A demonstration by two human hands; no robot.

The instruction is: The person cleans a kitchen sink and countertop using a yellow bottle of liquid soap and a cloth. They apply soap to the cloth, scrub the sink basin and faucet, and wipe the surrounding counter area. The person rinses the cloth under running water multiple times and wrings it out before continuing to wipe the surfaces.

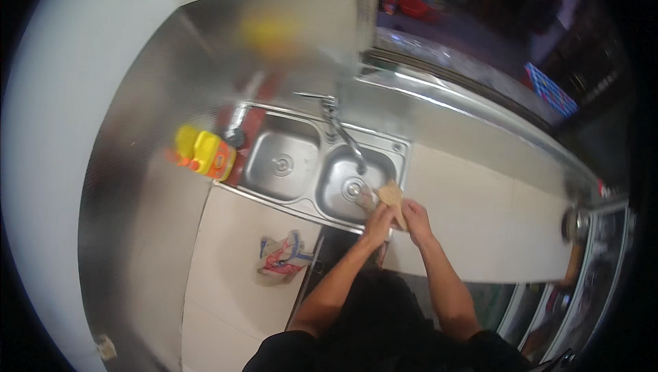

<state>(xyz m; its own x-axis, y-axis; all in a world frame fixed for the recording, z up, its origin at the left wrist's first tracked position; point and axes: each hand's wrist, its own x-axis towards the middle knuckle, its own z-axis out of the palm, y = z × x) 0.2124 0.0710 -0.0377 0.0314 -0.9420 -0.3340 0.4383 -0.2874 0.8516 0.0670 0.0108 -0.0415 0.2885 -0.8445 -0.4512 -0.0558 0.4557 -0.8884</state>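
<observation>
Both of my hands are at the near right corner of the right sink basin point(334, 190). My left hand point(378, 227) grips a limp tan cloth point(391, 195) from the left side. On its right side my right hand point(415, 220) is closed round the same cloth. The upper end of the cloth sticks up past my fingers over the basin rim, and its lower part is partly hidden by my hands. Beyond the cloth, a chrome faucet point(348, 140) reaches over the right basin. Something pale and blurred in the basin beside the cloth cannot be made out.
The left sink basin point(260, 173) adjoins the right one. A yellow jug with an orange cap point(216, 156) stands left of the sink. A crumpled printed bag point(282, 259) lies on the left counter point(226, 262). A pale counter point(480, 214) extends right, below a window ledge point(445, 98).
</observation>
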